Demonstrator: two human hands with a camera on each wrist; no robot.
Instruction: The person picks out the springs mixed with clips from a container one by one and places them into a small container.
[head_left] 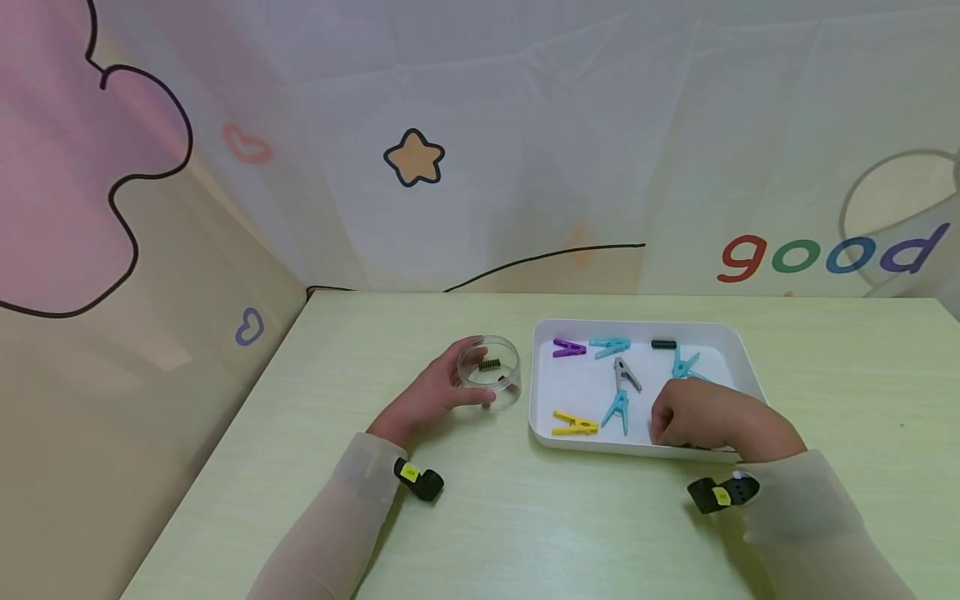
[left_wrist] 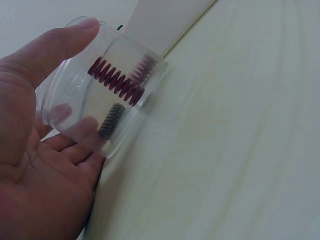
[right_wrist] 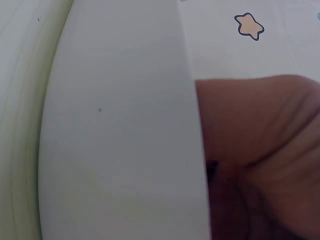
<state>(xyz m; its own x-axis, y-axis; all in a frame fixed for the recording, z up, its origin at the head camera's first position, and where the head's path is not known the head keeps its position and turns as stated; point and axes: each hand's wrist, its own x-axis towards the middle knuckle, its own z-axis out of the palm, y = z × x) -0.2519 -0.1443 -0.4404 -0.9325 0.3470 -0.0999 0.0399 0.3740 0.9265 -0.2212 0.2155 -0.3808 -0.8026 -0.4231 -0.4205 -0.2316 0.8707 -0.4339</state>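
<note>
My left hand (head_left: 431, 392) holds a clear round jar (head_left: 510, 392) around its side, thumb and fingers on opposite sides, left of the tray. In the left wrist view, a dark red coil spring (left_wrist: 116, 81) and a dark grey spring (left_wrist: 112, 121) show through its wall. A second red shape behind may be another spring or a reflection. My right hand (head_left: 701, 417) reaches down inside the near right part of the white tray (head_left: 577, 387), fingers curled. In the right wrist view the tray wall hides the fingertips; a small dark thing shows beside the fingers, its kind unclear.
In the tray lie a purple clothespin (head_left: 569, 348), a yellow clothespin (head_left: 575, 424), a grey clothespin (head_left: 626, 375), several light blue clothespins (head_left: 611, 346) and a black spring (head_left: 663, 344). The pale wooden table (head_left: 562, 517) meets a printed cloth backdrop (head_left: 525, 167) behind.
</note>
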